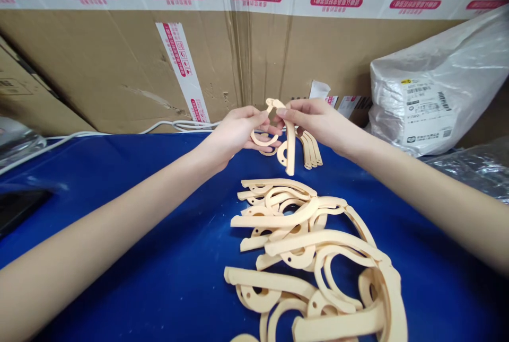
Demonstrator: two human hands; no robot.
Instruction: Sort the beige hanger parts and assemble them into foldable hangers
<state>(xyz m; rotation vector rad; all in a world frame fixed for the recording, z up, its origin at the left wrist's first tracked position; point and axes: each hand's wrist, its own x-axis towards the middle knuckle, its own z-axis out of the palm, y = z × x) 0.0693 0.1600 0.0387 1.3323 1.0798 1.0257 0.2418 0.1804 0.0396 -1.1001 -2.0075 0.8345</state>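
Observation:
A cream plastic folding hanger (290, 146) is held up between my two hands above the far part of the table. My left hand (240, 130) pinches it near the top joint, with a curved hook-like part hanging by the fingers. On the other side, the thumb and fingers of my right hand (314, 119) close on the top of its long arm, which points down. Just behind and below my right hand lie several hanger arms (310, 150) side by side. Nearer to me spreads a loose pile of similar cream hangers (326, 241), overlapping one another.
A blue tabletop (159, 257) lies under everything. Large cardboard boxes (119, 66) with printed tape stand along the back. White cables (175, 127) run along the far edge. A white plastic bag (441, 82) with a label sits at right, and a dark flat object (19, 207) at left.

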